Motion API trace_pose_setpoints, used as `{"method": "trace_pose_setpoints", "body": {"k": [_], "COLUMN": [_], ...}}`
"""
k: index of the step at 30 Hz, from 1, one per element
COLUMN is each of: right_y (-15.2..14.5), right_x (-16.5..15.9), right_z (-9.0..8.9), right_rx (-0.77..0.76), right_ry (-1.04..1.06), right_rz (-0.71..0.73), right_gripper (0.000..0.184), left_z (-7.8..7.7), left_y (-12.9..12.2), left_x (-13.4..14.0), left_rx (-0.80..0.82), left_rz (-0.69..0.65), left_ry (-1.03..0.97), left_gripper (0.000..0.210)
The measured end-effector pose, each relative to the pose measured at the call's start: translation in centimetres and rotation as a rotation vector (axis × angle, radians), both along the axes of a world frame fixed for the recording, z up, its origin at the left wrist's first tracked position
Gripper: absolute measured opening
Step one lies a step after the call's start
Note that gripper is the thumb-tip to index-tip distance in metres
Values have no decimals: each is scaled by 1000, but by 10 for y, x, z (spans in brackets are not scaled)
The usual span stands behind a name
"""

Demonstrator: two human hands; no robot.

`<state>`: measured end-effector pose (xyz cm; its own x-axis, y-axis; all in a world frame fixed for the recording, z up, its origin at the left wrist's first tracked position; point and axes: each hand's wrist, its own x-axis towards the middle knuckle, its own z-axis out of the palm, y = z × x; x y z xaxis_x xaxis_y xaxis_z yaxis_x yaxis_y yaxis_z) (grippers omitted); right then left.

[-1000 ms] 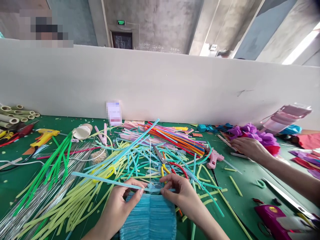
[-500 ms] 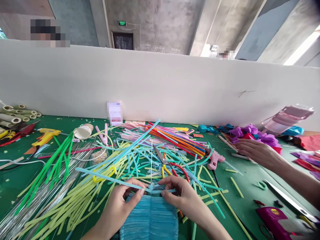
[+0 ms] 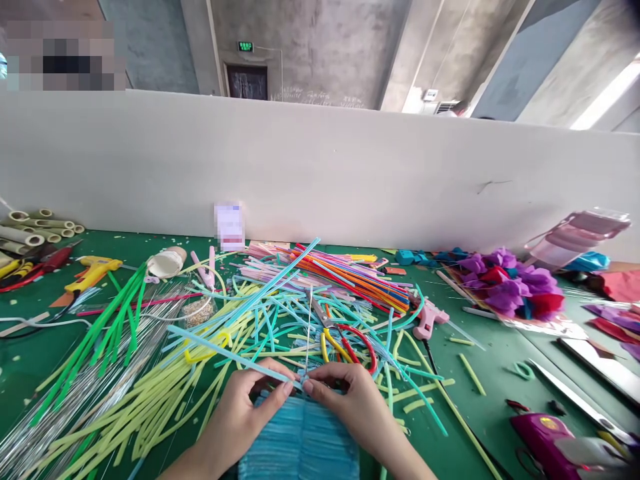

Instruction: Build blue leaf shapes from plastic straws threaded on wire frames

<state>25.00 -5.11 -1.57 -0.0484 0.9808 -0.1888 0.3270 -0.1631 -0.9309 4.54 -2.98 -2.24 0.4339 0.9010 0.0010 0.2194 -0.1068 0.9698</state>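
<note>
My left hand (image 3: pixel 250 403) is closed, thumb and finger pinching a light-blue plastic straw (image 3: pixel 220 350) that slants up to the left. My right hand (image 3: pixel 347 403) is closed too, its fingertips pressed on the same straw where it meets a thin upright wire (image 3: pixel 309 327). Both sets of fingertips nearly touch each other there. Below them hangs a blue panel (image 3: pixel 300 443) of tightly packed straw rows with a seam down its middle. My fingers cover the panel's top edge and the straw's near end.
Loose yellow-green straws (image 3: pixel 165 400), red-handled scissors (image 3: pixel 357 343) and a straw bundle (image 3: pixel 360 280) lie close ahead. A pink glue gun (image 3: pixel 430 317), long blade (image 3: pixel 575 397) and purple flowers (image 3: pixel 505 287) are right. Left are metal wires (image 3: pixel 100 373) and a yellow glue gun (image 3: pixel 95 273). A white partition (image 3: pixel 350 173) stands behind.
My right hand has shifted left, its fingertips closing in on the wire, and the straw end on that side is now hidden. Another person's hand has left the purple flowers.
</note>
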Motion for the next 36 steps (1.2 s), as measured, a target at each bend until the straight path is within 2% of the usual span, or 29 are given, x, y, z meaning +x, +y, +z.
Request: {"method": "trace_pose_setpoints", "body": {"k": [3, 7, 10, 12, 15, 19, 23, 25, 28, 32, 36], "right_y": [2, 5, 6, 7, 7, 8, 10, 10, 9, 9, 10], "right_x": [3, 8, 11, 12, 13, 14, 15, 15, 15, 15, 15], "right_z": [1, 0, -2, -4, -7, -8, -8, -8, -8, -8, -8], "right_rx": [-8, -29, -35, -31, -13, 3, 16, 16, 10, 9, 3], "right_ry": [20, 89, 138, 145, 124, 113, 118, 127, 132, 138, 140], "right_rz": [-3, -37, -62, -63, -60, -76, -87, -86, -82, -85, -80], "right_gripper": [34, 37, 37, 37, 37, 39, 39, 40, 39, 39, 40], "left_z": [3, 6, 5, 3, 0, -2, -3, -5, -7, -11, -16], "left_y": [-2, 3, 16, 25, 37, 45, 49, 49, 50, 54, 58], "left_x": [1, -2, -13, -22, -35, -45, -49, -50, -51, -56, -63], "left_rx": [-36, -114, -14, 110, 391, 908, 1186, 1268, 1318, 1276, 1214], "left_rz": [42, 255, 466, 582, 562, 601, 664, 622, 562, 475, 338], "left_ry": [-26, -159, -273, -301, -223, 77, 376, 524, 679, 685, 623], "left_gripper": [28, 42, 59, 67, 73, 85, 99, 94, 72, 48, 41]}}
